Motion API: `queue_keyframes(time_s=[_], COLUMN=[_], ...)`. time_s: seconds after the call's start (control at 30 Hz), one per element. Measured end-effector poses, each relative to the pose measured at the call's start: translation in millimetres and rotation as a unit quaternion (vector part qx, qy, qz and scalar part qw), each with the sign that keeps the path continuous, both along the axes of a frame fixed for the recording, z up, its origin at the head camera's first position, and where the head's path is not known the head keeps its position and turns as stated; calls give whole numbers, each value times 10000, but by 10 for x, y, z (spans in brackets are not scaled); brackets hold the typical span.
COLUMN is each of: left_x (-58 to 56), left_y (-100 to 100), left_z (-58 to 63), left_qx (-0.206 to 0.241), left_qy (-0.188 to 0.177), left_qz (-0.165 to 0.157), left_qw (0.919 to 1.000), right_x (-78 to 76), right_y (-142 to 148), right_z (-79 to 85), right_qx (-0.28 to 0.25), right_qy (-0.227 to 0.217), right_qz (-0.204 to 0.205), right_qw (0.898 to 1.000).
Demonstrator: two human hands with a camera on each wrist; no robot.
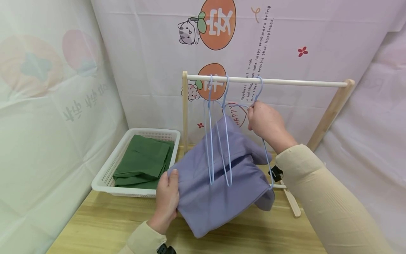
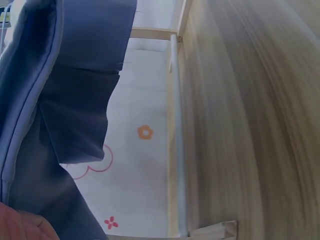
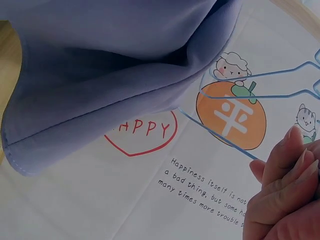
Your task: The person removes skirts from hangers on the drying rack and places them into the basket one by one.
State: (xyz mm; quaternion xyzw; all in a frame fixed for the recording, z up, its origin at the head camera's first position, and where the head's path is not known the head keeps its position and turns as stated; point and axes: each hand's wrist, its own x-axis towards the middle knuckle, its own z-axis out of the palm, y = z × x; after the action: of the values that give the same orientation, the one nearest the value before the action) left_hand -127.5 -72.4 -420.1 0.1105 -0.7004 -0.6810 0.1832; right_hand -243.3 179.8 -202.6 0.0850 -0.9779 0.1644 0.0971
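Observation:
A lavender-blue garment (image 1: 203, 197) hangs tilted below the rail, partly folded; its exact kind is unclear. My left hand (image 1: 167, 195) pinches its left edge, thumb on top, and the left wrist view shows only fingertips at the corner. With curled fingers, my right hand (image 1: 266, 121) grips a light-blue hanger (image 1: 267, 158) just under its hook, which is over the rail. One shoulder of this hanger runs toward the garment's upper part, where cloth hides its end. Two more blue hangers (image 1: 211, 148) hang in front of the cloth.
The white rail (image 1: 272, 81) sits on a wooden stand (image 1: 331, 114) on the wooden table (image 1: 104, 218). To the left, a white basket (image 1: 104, 187) contains folded green cloth (image 1: 142, 157). A printed white sheet (image 1: 152, 63) covers the back.

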Motion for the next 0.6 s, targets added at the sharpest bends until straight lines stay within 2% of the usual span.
queue_keyframes(time_s=[0.47,0.6], left_x=[91,100], left_y=[-93,-125], left_z=[197,238], left_qx=[159,125], left_qy=[560,669], left_qz=[81,200], left_qw=[9983,9975], right_x=[-11,-19], right_y=[22,28], right_z=[-4,-4], right_qx=[-36,-21], right_qy=[6,-15], right_qz=[34,23], right_qw=[10000,10000])
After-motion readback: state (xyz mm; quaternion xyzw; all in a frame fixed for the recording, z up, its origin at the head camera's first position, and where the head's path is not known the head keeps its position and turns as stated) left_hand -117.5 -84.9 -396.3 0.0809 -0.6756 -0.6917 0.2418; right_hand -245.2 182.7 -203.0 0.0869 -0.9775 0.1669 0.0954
